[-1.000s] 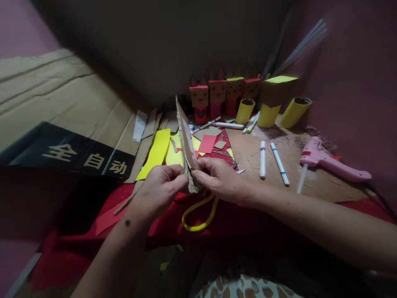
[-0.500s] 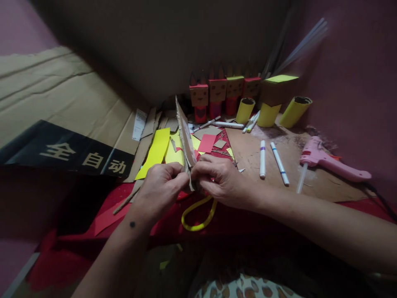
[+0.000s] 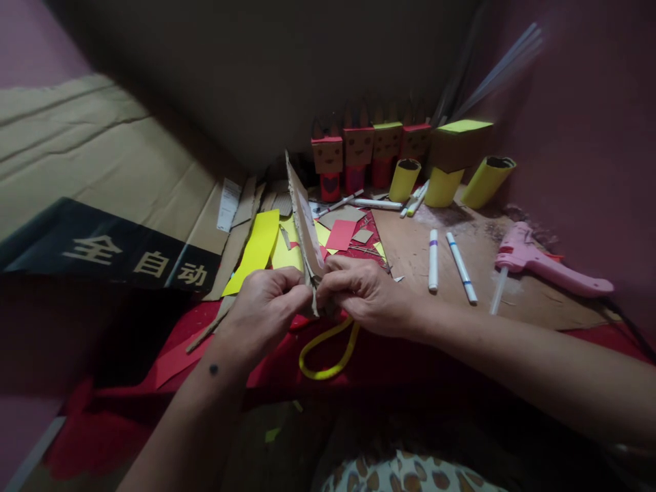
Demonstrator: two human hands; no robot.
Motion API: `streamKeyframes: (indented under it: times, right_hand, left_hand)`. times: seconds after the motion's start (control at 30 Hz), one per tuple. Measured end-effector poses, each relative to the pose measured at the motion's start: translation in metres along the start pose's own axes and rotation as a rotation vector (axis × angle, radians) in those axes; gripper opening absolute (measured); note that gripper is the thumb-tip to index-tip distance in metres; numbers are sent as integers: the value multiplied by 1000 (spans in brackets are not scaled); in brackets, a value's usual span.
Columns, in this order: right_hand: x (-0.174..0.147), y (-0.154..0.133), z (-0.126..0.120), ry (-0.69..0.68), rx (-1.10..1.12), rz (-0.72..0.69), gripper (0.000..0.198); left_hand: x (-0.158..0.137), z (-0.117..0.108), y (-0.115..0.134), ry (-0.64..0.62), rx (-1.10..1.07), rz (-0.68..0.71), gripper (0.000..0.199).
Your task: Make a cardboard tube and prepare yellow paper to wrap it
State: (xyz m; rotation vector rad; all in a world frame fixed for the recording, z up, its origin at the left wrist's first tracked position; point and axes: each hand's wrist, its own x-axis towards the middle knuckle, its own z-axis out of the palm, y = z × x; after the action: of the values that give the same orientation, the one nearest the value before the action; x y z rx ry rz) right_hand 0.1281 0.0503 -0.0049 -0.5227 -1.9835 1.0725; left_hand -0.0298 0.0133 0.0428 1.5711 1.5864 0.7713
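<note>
- Head view: left hand (image 3: 271,297) and right hand (image 3: 363,290) are both pinching the lower end of a cardboard piece (image 3: 304,215), which is standing steeply above the tabletop (image 3: 199,314).
- Handling, judged: probably weighing little, gripping well; face looking stiff, ragged lower end weaker, suiting flat pinches close together.

Dim — grey wall (image 3: 287,75), pinkish wall (image 3: 589,150), red-draped table (image 3: 274,372).

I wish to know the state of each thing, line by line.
Cardboard piece: upright, near end pinched
Left hand: closed on it
Right hand: closed on it
Two near markers: lying flat, apparently capped
Glue gun: lying down, stick protruding
Four box-headed figures: standing
Two yellow tubes: open-topped
</note>
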Motion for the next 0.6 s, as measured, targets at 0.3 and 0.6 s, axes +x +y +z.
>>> streamKeyframes:
  times: [0.3,0.6]
  right_hand:
    - [-3,-1,-1,6,37,34,26]
    - [-6,3,1,35,-94,-124,25]
  left_hand:
    - [4,2,0,17,-37,6,19]
    - [4,2,-2,23,30,16,21]
